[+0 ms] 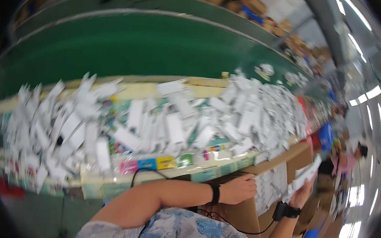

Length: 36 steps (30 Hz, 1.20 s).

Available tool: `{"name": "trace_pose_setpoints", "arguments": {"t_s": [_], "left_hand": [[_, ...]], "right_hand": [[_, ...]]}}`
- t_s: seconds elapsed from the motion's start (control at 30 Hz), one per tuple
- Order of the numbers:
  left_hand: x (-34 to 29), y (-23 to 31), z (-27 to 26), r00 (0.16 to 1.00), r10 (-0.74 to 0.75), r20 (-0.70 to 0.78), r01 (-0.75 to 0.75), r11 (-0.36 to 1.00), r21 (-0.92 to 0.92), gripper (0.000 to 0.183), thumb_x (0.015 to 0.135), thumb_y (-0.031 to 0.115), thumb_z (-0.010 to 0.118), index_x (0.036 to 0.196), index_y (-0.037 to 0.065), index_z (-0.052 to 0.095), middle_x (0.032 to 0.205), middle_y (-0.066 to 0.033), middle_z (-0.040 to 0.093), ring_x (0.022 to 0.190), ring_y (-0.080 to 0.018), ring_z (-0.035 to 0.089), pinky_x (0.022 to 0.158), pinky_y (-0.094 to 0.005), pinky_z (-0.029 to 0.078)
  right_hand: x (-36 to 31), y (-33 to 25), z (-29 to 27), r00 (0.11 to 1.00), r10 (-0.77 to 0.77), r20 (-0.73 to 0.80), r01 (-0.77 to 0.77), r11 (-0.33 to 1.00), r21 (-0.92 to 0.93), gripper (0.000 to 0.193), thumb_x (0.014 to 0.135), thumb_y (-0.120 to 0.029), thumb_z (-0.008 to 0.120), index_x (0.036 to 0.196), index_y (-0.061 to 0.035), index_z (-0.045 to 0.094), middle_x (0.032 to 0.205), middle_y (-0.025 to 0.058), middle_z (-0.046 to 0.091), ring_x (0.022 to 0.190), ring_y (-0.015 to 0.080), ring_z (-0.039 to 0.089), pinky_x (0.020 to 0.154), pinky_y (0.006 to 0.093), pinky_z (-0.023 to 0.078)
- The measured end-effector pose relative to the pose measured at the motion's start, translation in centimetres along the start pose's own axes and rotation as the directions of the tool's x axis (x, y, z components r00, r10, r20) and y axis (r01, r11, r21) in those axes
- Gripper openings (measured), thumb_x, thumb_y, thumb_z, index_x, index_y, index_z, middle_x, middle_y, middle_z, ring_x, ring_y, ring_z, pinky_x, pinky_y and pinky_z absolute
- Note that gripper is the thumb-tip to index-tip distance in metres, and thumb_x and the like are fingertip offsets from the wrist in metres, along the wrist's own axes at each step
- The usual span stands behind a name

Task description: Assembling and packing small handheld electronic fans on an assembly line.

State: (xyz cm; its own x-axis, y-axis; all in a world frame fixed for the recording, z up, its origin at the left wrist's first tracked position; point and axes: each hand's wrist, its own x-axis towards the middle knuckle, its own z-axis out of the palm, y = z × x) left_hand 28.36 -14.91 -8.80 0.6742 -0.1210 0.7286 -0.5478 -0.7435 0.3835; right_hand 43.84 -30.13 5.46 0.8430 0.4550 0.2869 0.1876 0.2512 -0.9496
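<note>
My right hand [302,194] grips a slim white carton-like piece [305,175], raised at the right beside an open cardboard box [299,162]. Its exact kind is blurred. More white pieces [270,188] lie inside that box. My left hand [237,189] is curled closed near the box's left edge, and whatever its fingers hold, if anything, is hidden. On the table ahead, many slim white pieces [174,129] are heaped loosely, with a denser pile [268,111] toward the right.
A green conveyor belt [129,39] runs behind the yellow-edged table [195,172]. Colourful printed labels [147,163] lie along the near edge. A dark cable [236,228] crosses in front of me to my right wrist. Another person [346,161] stands far right, among cardboard boxes.
</note>
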Motion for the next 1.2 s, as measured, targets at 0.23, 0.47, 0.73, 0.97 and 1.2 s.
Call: {"name": "trace_pose_setpoints", "arguments": {"t_s": [0.23, 0.47, 0.73, 0.97, 1.2], "left_hand": [[-0.5, 0.3, 0.3, 0.996, -0.005, -0.091, 0.01, 0.998, 0.061, 0.01, 0.074, 0.016, 0.051, 0.081, 0.009, 0.053, 0.084, -0.0038, 0.05, 0.09, -0.0211, 0.048, 0.094, -0.0374, 0.033], [-0.3, 0.0, 1.9, 0.978, 0.07, -0.195, -0.071, 0.997, 0.003, 0.016, 0.074, 0.018, 0.048, 0.071, 0.007, 0.058, 0.083, -0.0064, 0.056, 0.09, -0.0247, 0.049, 0.086, -0.041, 0.037], [0.6, -0.7, 4.4, 1.0, -0.007, 0.0, 0.007, 0.981, 0.193, 0.02, 0.073, 0.019, 0.047, 0.069, 0.005, 0.06, 0.076, -0.0055, 0.058, 0.082, -0.0226, 0.052, 0.08, -0.0372, 0.037], [-0.5, -0.5, 0.2, 0.999, 0.044, -0.014, -0.043, 0.999, 0.032, 0.016, 0.08, 0.02, 0.045, 0.078, 0.008, 0.056, 0.085, -0.004, 0.055, 0.091, -0.0203, 0.05, 0.089, -0.0375, 0.035], [0.0, -0.7, 0.3, 0.983, 0.106, -0.15, -0.103, 0.994, 0.026, 0.005, 0.073, 0.017, 0.052, 0.073, 0.013, 0.055, 0.078, -0.0005, 0.053, 0.085, -0.0162, 0.049, 0.087, -0.0346, 0.034]], "right_hand": [[2.9, 2.6, 20.8, 0.71, 0.333, 0.621, -0.338, 0.934, -0.114, 0.082, 0.075, -0.021, 0.065, 0.142, -0.0171, 0.018, 0.128, 0.0084, 0.041, 0.097, 0.0208, 0.053, 0.076, 0.0318, 0.051], [-2.0, 9.7, 35.9, 0.203, 0.217, 0.955, 0.024, 0.974, -0.226, 0.087, 0.072, -0.006, 0.068, 0.142, -0.0072, 0.017, 0.144, 0.0115, 0.024, 0.132, 0.0211, 0.025, 0.106, 0.0315, 0.023], [-3.2, 10.3, 39.2, 0.264, 0.058, 0.963, 0.338, 0.929, -0.149, 0.04, 0.084, -0.015, 0.059, 0.122, -0.0059, 0.05, 0.119, 0.016, 0.048, 0.11, 0.0231, 0.047, 0.092, 0.0312, 0.039], [1.2, 7.2, 35.5, 0.642, 0.142, 0.753, -0.228, 0.974, 0.011, 0.03, 0.095, -0.022, 0.043, 0.11, 0.0012, 0.054, 0.086, 0.0037, 0.056, 0.079, 0.015, 0.056, 0.076, 0.0299, 0.046], [7.1, 0.3, 20.1, 0.86, 0.094, 0.502, -0.104, 0.995, -0.008, 0.028, 0.092, -0.021, 0.048, 0.11, -0.0004, 0.052, 0.083, 0.0037, 0.053, 0.073, 0.0143, 0.054, 0.065, 0.0268, 0.043]]}}
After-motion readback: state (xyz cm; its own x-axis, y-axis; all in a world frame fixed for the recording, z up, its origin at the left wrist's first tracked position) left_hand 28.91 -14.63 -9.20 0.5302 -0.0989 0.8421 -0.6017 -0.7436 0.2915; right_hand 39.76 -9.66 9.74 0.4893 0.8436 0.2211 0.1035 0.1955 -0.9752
